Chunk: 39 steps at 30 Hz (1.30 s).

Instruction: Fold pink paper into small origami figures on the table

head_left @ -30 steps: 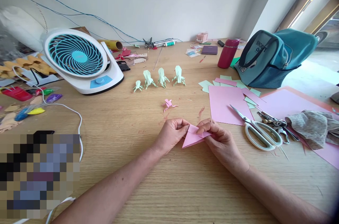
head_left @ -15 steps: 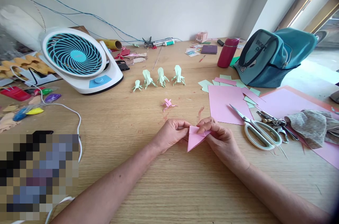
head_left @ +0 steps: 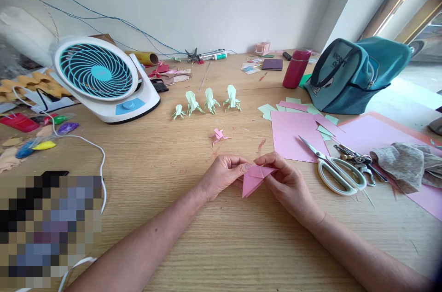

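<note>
Both of my hands hold a folded pink paper (head_left: 253, 179) just above the wooden table (head_left: 221, 241). My left hand (head_left: 223, 176) pinches its left side with thumb and fingers. My right hand (head_left: 286, 183) grips the right side, fingers curled over the top fold. The paper's point hangs down toward me. A small pink folded figure (head_left: 218, 135) lies beyond my hands. Farther back stand several pale green folded figures (head_left: 207, 102) in a row.
White-handled scissors (head_left: 336, 173) lie on pink sheets (head_left: 293, 133) at the right, beside keys and a grey cloth (head_left: 407, 165). A teal bag (head_left: 355, 75) and a red bottle (head_left: 294, 68) stand behind. A desk fan (head_left: 100, 78) with a white cable (head_left: 98, 154) is at the left.
The pink paper has been turned and refolded between my hands: its long point swung from the left toward me, and the top fold now lies flatter. Both hands stayed in place.
</note>
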### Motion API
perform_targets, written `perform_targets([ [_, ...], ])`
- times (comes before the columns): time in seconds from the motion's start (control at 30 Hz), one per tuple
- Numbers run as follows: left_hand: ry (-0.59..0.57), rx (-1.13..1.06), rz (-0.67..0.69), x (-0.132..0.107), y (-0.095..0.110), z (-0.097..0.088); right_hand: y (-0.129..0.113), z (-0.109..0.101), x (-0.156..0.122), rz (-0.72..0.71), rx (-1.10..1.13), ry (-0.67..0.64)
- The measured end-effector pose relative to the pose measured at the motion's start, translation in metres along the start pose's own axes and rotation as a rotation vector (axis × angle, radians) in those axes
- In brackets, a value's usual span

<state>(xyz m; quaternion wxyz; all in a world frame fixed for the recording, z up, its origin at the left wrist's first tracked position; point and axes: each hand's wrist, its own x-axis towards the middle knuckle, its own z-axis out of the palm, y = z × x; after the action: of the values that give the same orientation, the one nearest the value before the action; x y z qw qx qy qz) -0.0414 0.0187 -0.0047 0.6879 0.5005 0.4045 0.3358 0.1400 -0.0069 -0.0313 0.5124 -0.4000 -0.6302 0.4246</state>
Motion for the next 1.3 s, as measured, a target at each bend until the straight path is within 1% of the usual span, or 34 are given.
perform_targets([
  [0.1,0.042,-0.049,0.018,0.001,0.000,0.001,0.003,0.000,0.001,0.096,0.124,0.024],
  [0.2,0.089,-0.100,0.020,0.001,0.001,0.001,0.005,0.001,0.002,0.154,0.176,-0.005],
  [0.27,0.098,-0.126,0.026,0.001,0.001,0.001,0.006,0.003,0.002,0.170,0.183,-0.032],
  [0.37,0.083,-0.131,0.028,0.000,0.000,0.002,0.006,0.004,0.002,0.186,0.174,-0.055],
  [0.53,0.073,-0.062,0.032,-0.001,-0.001,0.007,0.005,0.003,0.003,0.233,0.134,-0.020],
  [0.67,0.053,-0.046,0.043,-0.001,-0.001,0.009,0.000,0.002,0.005,0.247,0.163,0.047],
  [0.83,0.075,-0.059,0.033,0.001,-0.003,0.007,-0.008,0.002,0.007,0.245,0.152,0.068],
  [0.97,0.093,-0.088,0.022,0.002,-0.005,0.006,-0.013,0.000,0.007,0.272,0.126,0.041],
  [1.1,0.096,-0.084,0.026,0.002,-0.004,0.006,-0.011,-0.002,0.004,0.295,0.122,0.030],
  [1.23,0.135,-0.077,0.045,0.001,-0.003,0.006,-0.007,-0.003,0.002,0.275,0.128,0.047],
  [1.3,0.163,-0.071,0.059,0.001,-0.003,0.007,-0.009,-0.003,0.002,0.263,0.116,0.033],
])
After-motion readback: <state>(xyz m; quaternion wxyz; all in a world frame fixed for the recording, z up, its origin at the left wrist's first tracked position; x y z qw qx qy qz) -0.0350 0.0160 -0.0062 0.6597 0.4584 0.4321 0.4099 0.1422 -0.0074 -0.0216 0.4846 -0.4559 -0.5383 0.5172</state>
